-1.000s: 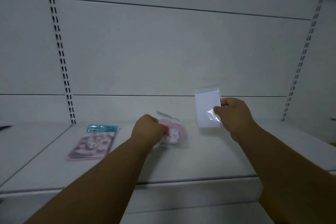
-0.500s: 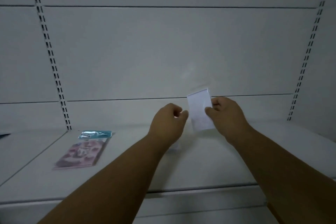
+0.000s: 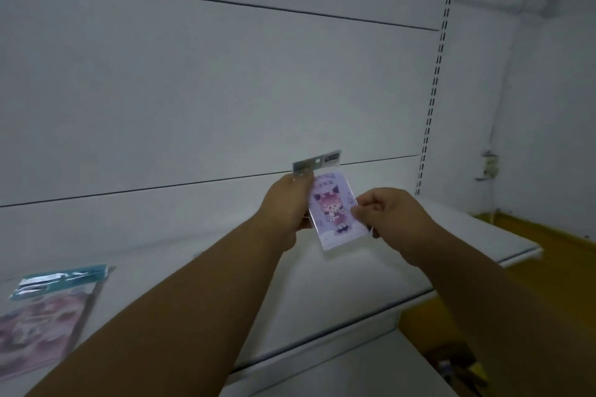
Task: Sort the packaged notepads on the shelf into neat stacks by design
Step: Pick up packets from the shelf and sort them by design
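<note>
On the shelf [image 3: 338, 287], far left of the held notepad [image 3: 335, 211], lies a pink packaged notepad [image 3: 42, 316]. The left hand [image 3: 285, 208] has its fingers clamped on the held notepad's left edge; the right hand [image 3: 388, 214] pinches its right edge, above the shelf.

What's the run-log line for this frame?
left hand: grips notepad pack | right hand: pinches same pack | pack: raised above shelf | teal-header pack: flat on shelf
</note>
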### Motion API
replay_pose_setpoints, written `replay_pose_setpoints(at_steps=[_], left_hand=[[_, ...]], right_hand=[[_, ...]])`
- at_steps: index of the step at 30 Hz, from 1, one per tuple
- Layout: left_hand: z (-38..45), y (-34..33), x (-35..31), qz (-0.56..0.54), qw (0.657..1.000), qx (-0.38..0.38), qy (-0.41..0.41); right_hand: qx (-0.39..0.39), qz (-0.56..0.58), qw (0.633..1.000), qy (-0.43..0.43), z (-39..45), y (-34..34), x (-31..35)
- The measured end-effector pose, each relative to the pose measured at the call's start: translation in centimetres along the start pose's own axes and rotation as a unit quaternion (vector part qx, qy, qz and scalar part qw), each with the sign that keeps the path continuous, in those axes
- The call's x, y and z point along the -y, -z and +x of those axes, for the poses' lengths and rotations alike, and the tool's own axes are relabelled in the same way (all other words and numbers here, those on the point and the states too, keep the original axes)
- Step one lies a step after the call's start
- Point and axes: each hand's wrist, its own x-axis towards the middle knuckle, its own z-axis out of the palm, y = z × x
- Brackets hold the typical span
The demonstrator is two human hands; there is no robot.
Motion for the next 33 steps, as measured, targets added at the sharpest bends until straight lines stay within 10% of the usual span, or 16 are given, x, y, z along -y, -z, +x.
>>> replay_pose_setpoints(at_steps=[6,10,17,33], left_hand=[[4.5,-0.5,1.8,0.319,0.942,-0.085,-0.055],[7.1,-0.2,2.5,0.535,0.839,-0.083,-0.051],[8.7,-0.7,3.5,0.66,0.748,-0.067,0.004],[-4.0,11.9,-1.0,0.653,0.737,-0.159,-0.07]], right_hand=[[0.027,-0.033,0.997,-0.057,0.7,1.5,-1.5],[0.056,-0.137,0.987,-0.059,2.8,0.4,-2.4],[0.129,-0.312,0.941,0.015,5.2,-2.1,-4.1],[0.049,-0.218,0.937,0.27,-1.5,-10.1,12.8]])
